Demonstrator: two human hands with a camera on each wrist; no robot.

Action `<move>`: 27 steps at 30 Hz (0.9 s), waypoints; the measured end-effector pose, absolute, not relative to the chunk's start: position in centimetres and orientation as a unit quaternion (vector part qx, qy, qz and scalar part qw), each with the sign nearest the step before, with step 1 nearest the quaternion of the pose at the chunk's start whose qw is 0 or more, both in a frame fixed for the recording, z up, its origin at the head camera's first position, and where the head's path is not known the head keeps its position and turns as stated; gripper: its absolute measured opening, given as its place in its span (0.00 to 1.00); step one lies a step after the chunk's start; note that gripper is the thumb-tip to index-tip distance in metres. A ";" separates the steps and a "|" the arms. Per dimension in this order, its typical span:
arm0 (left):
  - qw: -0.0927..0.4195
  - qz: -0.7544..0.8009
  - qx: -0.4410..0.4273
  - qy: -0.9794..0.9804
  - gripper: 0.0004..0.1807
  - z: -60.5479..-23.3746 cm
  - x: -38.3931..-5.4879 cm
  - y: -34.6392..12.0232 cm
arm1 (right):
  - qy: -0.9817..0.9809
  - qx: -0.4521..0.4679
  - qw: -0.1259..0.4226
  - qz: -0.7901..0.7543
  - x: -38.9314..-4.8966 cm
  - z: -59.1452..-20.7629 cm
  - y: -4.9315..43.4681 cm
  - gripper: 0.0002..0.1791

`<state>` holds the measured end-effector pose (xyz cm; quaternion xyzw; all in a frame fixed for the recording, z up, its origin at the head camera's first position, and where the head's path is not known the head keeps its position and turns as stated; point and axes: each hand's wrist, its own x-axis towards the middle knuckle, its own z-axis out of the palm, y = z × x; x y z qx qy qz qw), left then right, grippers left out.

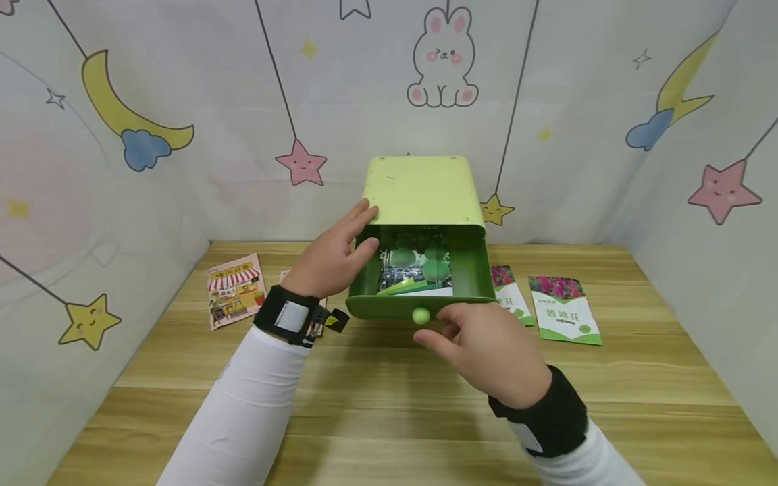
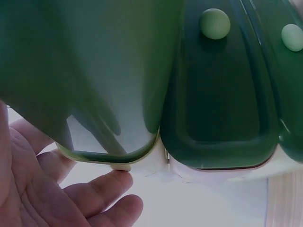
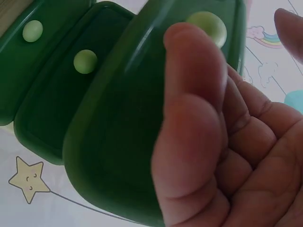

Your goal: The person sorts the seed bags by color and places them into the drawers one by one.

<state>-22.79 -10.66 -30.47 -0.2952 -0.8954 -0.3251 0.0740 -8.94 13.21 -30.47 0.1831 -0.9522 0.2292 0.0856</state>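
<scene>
In the head view, a pale yellow-green cabinet point(image 1: 422, 192) stands at the back of the table with its top green drawer point(image 1: 471, 266) pulled out. Inside lie a see-through packet with green round shapes point(image 1: 435, 270) and a green strip point(image 1: 404, 286). My left hand point(image 1: 331, 260) rests its fingers on the cabinet's left front edge, thumb over the drawer's side. My right hand point(image 1: 495, 347) is at the drawer front, its bent index finger beside the round knob point(image 1: 421, 316). The right thumb stands apart from the knob, as the right wrist view also shows.
Two lower drawers with knobs point(image 2: 214, 23) show closed in the left wrist view. Two seed-packet-like pouches point(image 1: 565, 309) lie right of the cabinet. A pink illustrated card point(image 1: 236, 290) lies to the left, and another is partly behind my left wrist. Patterned curtains point(image 1: 243, 189) surround the table.
</scene>
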 end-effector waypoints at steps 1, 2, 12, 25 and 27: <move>0.074 -0.325 -0.295 -0.895 0.31 -30.5 -22.8 -10.7 | -0.953 0.181 0.084 0.227 -9.0 -30.6 13.1 0.19; 0.076 -0.324 -0.296 -0.895 0.31 -30.5 -22.8 -10.6 | -0.953 0.180 0.082 0.227 -9.0 -30.7 13.0 0.19; 0.084 -0.327 -0.294 -0.895 0.30 -30.5 -22.8 -10.6 | -0.954 0.172 0.103 0.221 -9.5 -31.8 12.3 0.21; 0.080 -0.335 -0.292 -0.892 0.29 -30.5 -22.8 -10.6 | -0.954 0.164 0.141 0.209 -10.3 -32.6 11.6 0.24; 0.080 -0.334 -0.291 -0.893 0.29 -30.5 -22.8 -10.7 | -0.954 0.163 0.140 0.210 -10.4 -32.6 11.5 0.24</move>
